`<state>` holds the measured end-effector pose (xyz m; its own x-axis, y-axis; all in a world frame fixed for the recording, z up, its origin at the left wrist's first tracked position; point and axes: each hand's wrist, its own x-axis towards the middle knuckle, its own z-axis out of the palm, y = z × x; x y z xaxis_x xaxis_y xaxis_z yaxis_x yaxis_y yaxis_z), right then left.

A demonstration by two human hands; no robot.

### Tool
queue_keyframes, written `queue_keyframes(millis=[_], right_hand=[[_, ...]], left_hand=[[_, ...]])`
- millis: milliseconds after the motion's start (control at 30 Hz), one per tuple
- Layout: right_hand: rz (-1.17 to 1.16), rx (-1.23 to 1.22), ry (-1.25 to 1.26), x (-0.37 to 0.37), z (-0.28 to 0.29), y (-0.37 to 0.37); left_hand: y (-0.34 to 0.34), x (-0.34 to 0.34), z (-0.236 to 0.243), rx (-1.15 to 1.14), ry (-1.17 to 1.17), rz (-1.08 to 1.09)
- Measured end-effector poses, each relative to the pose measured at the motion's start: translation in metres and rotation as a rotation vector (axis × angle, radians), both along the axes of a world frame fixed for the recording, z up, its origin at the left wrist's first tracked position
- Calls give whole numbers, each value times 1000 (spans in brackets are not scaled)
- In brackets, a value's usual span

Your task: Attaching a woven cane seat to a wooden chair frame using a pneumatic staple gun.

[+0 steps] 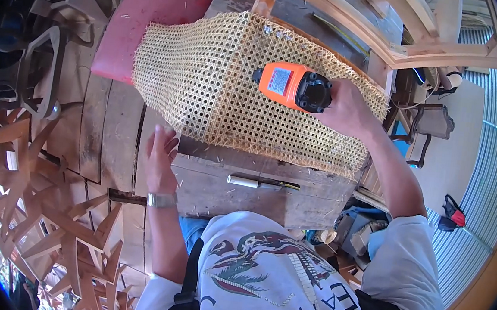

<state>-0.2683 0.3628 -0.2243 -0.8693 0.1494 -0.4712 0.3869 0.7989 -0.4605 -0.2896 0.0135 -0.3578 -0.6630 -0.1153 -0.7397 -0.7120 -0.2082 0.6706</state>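
My right hand grips an orange and black power tool, which looks like a staple or nail gun, over the woven cane webbing. The webbing is draped over a frame, its left end resting on a red padded cushion. My left hand is by the webbing's lower left edge with fingers slightly curled and apart, holding nothing that I can see. A white-handled tool, partly narrow and dark, lies on the wooden bench below the webbing.
Wooden frames stand at the upper right beside the bench. Many wooden star-shaped pieces are piled at the lower left, with dark chair frames above them. A carved chair part and corrugated metal sheeting are at the right.
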Motion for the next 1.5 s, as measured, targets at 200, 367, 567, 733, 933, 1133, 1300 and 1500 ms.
queue_keyframes(millis=[200, 367, 567, 733, 933, 1133, 1300, 1500], right_hand=[[-34, 9, -36, -3, 7, -11], [-34, 42, -82, -3, 8, -14], [-23, 108, -109, -14, 12, -28], [-20, 61, -107, -12, 2, -24], [-24, 123, -160, -21, 6, -35], [-41, 109, -107, -21, -4, -34], [-14, 107, -167, -26, -6, -34], [11, 127, -165, -23, -12, -37]], left_hand=[[-28, -61, -83, 66, -317, 0], [-37, -60, -85, 445, -221, 38], [-22, -66, -63, 851, 55, 210], [-16, -66, -77, 863, 80, 316], [-6, -54, -63, 1011, 33, 343], [18, -35, -41, 712, 50, 284], [21, -30, -40, 628, 103, 175], [22, -34, -45, 629, 88, 135]])
